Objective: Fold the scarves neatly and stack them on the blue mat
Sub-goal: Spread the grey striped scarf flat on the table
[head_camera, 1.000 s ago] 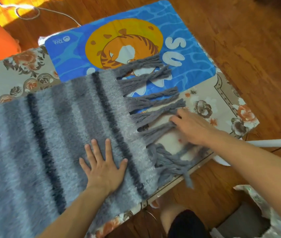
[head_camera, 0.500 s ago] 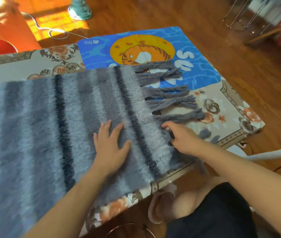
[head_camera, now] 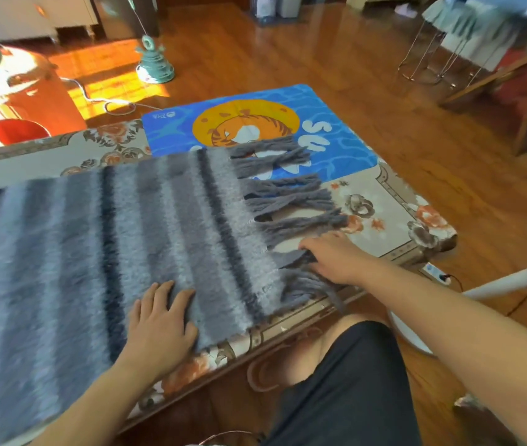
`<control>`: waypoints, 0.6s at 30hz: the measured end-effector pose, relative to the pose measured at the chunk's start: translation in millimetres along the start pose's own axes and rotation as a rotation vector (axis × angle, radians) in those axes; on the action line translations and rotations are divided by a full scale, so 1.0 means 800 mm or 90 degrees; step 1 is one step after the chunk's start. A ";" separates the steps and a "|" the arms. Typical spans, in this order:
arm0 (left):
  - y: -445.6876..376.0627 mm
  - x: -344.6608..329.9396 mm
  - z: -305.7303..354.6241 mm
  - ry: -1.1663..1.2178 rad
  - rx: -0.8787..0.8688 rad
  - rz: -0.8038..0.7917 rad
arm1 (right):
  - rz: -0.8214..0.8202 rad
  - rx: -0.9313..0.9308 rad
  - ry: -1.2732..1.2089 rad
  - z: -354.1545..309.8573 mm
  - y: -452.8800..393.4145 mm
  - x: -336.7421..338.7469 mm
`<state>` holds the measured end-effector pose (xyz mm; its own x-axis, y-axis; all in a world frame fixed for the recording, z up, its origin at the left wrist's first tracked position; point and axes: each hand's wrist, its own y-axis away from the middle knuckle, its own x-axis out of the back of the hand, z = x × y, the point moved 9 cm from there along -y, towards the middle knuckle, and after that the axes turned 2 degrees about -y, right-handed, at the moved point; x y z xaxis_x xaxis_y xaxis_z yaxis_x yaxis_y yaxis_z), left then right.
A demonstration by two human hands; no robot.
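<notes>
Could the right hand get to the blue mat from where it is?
Probably yes. The right hand rests on the scarf's fringe, and only flat tassels lie between it and the blue mat.

A wooden floor [head_camera: 368, 69] fills the upper frame, with bright sunlight at upper left. A teal fan base [head_camera: 154, 64] stands there. Metal stools [head_camera: 429, 56] are at upper right.

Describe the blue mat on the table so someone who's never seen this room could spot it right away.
Start at the table with the floral cloth. At its far right corner lies the blue mat, partly under the tassels of the grey striped scarf. It is the only bright blue thing there, printed with an orange circle holding a curled tiger and white letters.
</notes>
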<state>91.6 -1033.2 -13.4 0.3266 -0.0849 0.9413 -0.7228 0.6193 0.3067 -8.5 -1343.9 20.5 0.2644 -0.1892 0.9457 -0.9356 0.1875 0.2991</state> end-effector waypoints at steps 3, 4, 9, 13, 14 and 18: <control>0.004 -0.002 0.004 -0.006 -0.006 -0.013 | 0.007 -0.003 0.177 0.022 -0.007 0.027; 0.006 -0.005 0.003 -0.001 -0.008 -0.021 | 0.030 -0.041 0.201 0.043 -0.008 0.043; 0.012 -0.006 0.004 0.007 -0.015 -0.038 | 0.249 -0.148 0.072 0.057 0.017 0.095; 0.009 -0.009 0.005 -0.003 -0.014 -0.048 | -0.104 -0.005 -0.135 -0.044 0.044 -0.007; 0.009 -0.009 0.004 0.000 -0.018 -0.047 | -0.141 0.021 -0.074 -0.052 0.049 -0.026; 0.009 -0.012 -0.001 -0.001 -0.030 -0.056 | -0.078 0.071 0.085 -0.030 0.057 -0.016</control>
<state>84.1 -1027.2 -20.8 0.3868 -0.1424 0.9111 -0.6612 0.6459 0.3816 -48.8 -1309.7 25.1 0.3999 -0.0732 0.9136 -0.9126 0.0611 0.4043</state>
